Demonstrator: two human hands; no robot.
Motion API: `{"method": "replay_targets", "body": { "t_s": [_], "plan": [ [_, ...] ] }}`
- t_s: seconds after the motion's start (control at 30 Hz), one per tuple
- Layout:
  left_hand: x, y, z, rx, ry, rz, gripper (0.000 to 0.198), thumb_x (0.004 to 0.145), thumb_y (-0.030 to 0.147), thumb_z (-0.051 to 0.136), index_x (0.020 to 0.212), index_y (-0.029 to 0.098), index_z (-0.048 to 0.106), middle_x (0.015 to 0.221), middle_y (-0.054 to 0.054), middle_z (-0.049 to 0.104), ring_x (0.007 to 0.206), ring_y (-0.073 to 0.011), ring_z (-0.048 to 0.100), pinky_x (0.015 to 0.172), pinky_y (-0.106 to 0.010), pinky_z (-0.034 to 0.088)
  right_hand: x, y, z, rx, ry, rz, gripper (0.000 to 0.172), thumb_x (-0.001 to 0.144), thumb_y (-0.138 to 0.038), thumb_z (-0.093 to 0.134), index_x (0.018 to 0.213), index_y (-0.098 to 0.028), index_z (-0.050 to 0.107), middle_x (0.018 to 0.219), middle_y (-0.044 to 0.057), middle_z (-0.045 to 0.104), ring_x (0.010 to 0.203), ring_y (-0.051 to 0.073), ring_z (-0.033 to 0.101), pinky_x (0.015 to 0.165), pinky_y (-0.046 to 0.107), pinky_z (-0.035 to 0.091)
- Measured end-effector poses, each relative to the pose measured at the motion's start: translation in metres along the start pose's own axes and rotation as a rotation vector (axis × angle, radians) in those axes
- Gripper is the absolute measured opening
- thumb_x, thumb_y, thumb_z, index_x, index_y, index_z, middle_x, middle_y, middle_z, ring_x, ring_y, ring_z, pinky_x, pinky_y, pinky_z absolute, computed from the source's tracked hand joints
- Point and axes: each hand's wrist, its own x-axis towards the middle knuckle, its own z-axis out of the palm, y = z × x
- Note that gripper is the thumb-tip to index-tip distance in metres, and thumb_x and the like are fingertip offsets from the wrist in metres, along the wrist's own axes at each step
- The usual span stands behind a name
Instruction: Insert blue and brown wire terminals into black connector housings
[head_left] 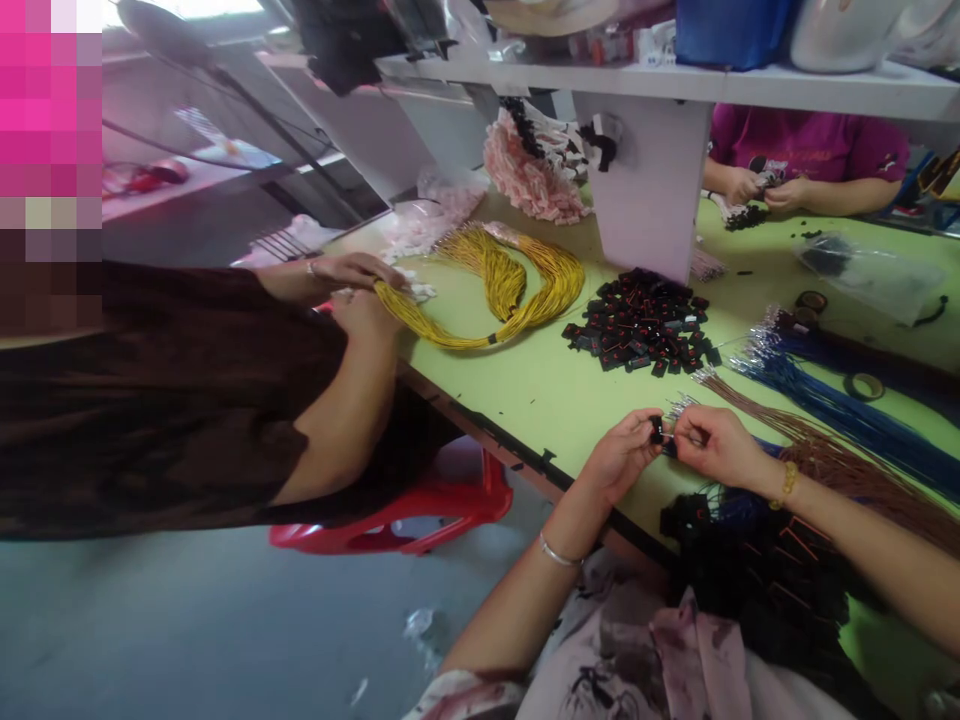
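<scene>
My left hand (pixel 626 455) pinches a small black connector housing (pixel 657 429) above the front edge of the green table. Close beside it on the right, my right hand (pixel 712 443) has its fingers closed on a thin wire, whose end points at the housing. Whether the wire's tip is inside the housing I cannot tell. Beyond my hands lies a heap of black connector housings (pixel 645 320). Brown wires (pixel 840 440) and blue wires (pixel 832 385) with metal terminals stretch out to the right. Finished-looking black pieces with wires (pixel 757 560) pile up below my right wrist.
At the left a co-worker's hands (pixel 367 290) touch a yellow wire bundle (pixel 487 335). Across the table another person's hands (pixel 765 190) hold small parts. A white shelf (pixel 750 88) with an upright panel (pixel 652 180) stands over the table. A red stool (pixel 450 510) is below left.
</scene>
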Motion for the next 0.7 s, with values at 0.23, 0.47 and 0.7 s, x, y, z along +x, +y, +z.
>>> {"method": "replay_targets", "body": {
  "t_s": [0.23, 0.47, 0.7],
  "plan": [
    [-0.002, 0.000, 0.003, 0.005, -0.006, -0.008, 0.031, 0.069, 0.024, 0.076, 0.095, 0.014, 0.063, 0.083, -0.003, 0.062, 0.071, -0.0093, 0.057, 0.070, -0.022, 0.044, 0.001, 0.001, 0.002, -0.031, 0.009, 0.001, 0.014, 0.070, -0.015, 0.052, 0.059, -0.019, 0.044, 0.055, -0.005, 0.043, 0.054, 0.009, 0.038, 0.053, 0.021, 0.027],
    [-0.004, -0.005, 0.009, 0.120, 0.095, 0.058, 0.036, 0.063, 0.028, 0.080, 0.090, 0.014, 0.062, 0.077, -0.001, 0.061, 0.065, -0.0079, 0.055, 0.066, -0.022, 0.044, 0.002, 0.000, 0.004, -0.063, -0.006, -0.007, 0.015, 0.072, -0.016, 0.052, 0.059, -0.019, 0.045, 0.055, -0.004, 0.043, 0.054, 0.009, 0.039, 0.053, 0.021, 0.027],
    [-0.003, -0.015, 0.012, 0.137, 0.199, 0.094, 0.038, 0.058, 0.031, 0.082, 0.085, 0.013, 0.061, 0.071, 0.000, 0.060, 0.059, -0.0076, 0.054, 0.059, -0.022, 0.042, 0.002, 0.003, 0.005, -0.070, -0.078, -0.048, 0.011, 0.076, -0.014, 0.050, 0.066, -0.017, 0.054, 0.060, -0.002, 0.051, 0.056, 0.010, 0.043, 0.055, 0.021, 0.031]
  ]
}}
